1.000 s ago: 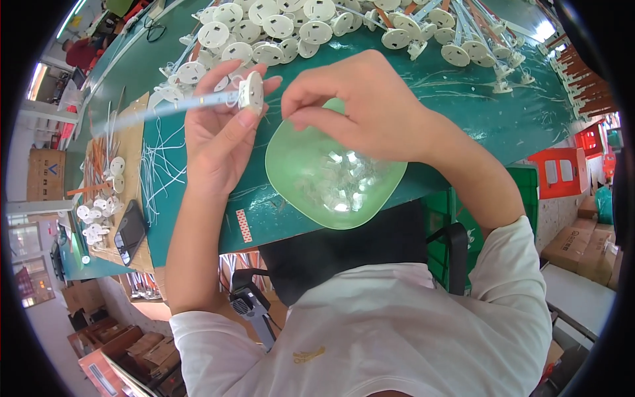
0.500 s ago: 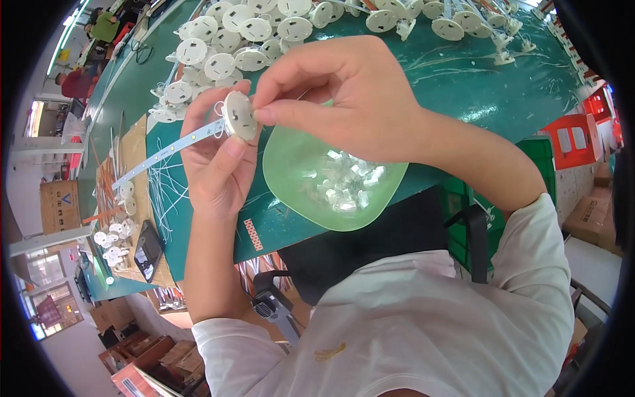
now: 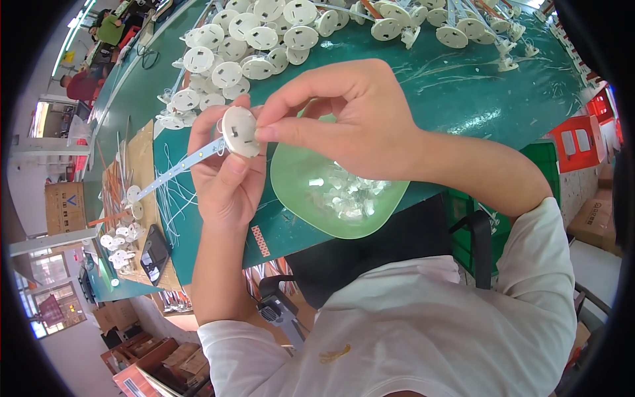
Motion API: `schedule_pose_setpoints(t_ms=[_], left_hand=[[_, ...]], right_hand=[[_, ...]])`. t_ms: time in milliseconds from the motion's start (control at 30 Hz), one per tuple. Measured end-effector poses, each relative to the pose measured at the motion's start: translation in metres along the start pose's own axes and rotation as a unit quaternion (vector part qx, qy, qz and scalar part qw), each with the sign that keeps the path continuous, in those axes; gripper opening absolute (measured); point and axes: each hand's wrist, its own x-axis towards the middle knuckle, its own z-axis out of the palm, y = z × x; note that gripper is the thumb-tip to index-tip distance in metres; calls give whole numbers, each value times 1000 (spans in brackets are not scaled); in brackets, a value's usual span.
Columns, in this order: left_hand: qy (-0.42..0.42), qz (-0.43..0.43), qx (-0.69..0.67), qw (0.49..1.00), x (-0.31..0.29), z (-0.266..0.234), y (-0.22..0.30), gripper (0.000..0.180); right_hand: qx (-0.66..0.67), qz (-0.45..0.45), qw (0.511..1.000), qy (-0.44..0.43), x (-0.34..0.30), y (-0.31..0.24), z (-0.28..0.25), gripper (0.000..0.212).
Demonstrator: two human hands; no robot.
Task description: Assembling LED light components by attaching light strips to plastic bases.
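Note:
My left hand [image 3: 228,182] is closed on a round white plastic disc [image 3: 239,132] with small dark slots in its face. A narrow LED strip [image 3: 182,165] and thin white wire join the disc and stretch off to the left. At the disc's right edge, my right hand [image 3: 350,116] pinches with thumb and forefinger; anything between those fingertips is too small or hidden to make out. Below my right hand sits a light green bowl [image 3: 297,212] holding many small clear-white pieces [image 3: 350,195].
Many similar white discs [image 3: 263,38] lie piled along the far side of the green table [image 3: 463,92]. To the left are loose white wires [image 3: 173,198], cardboard and a phone [image 3: 155,255]. A small perforated strip [image 3: 260,241] lies near the front edge. Red [image 3: 577,143] and green crates stand at right.
Both hands and the disc sit slightly lower in the picture, and the whole view has shifted a little. The grip on the disc and the right hand's pinch look the same.

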Motion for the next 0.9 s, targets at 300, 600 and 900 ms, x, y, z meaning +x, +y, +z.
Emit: schedule_pose_setpoints(t_ms=[300,600,900], left_hand=[[1,1,-1,1000,1,0,-1,59],[3,3,-13,1000,-1,0,-1,59],[5,6,-7,1000,-3,2,2,59]], right_hand=[[17,-25,1000,1,-1,3,1,10],[44,-11,999,-3,-1,2,1,9],[-22,-64,997,26,-2,4,4,8]])
